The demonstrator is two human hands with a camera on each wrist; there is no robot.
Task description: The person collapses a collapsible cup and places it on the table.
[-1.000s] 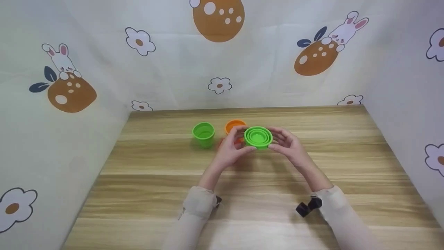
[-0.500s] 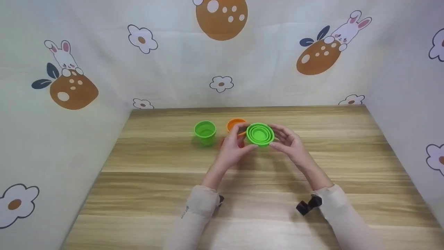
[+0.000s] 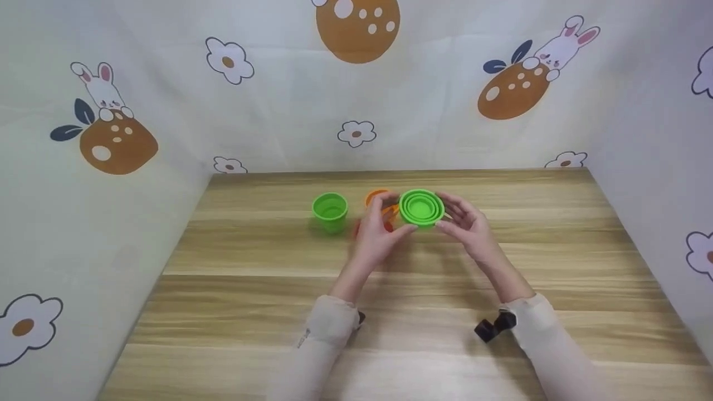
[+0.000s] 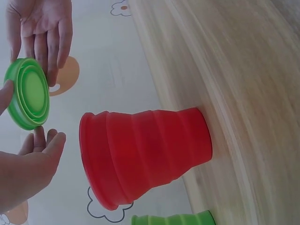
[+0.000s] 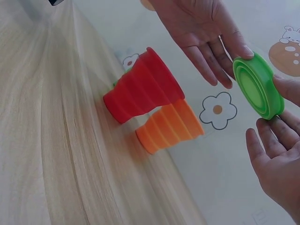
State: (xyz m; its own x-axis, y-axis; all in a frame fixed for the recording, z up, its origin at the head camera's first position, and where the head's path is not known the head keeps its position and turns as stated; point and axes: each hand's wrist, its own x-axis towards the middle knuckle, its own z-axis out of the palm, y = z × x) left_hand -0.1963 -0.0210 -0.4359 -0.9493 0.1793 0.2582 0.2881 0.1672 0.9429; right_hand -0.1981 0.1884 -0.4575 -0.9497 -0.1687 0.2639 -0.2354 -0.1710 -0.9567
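Both hands hold a green collapsible cup (image 3: 421,208), folded flat into concentric rings, above the table. My left hand (image 3: 377,234) pinches its left edge between thumb and fingers. On the opposite edge, my right hand (image 3: 472,227) grips in the same way. The right wrist view shows the flat cup's ringed face (image 5: 251,89), with fingertips at its rim. Below and left of it stand an expanded red cup (image 4: 145,154) and an orange cup (image 5: 168,127); in the head view my left hand covers most of the red one.
Another expanded green cup (image 3: 330,211) stands upright on the wooden table (image 3: 250,312), left of the orange and red ones. A patterned white cloth (image 3: 289,111) with rabbits and flowers rises behind the table and along both sides.
Both hands have lifted slightly up and to the right in the head view, carrying the flat green cup along. The standing cups stay where they were.
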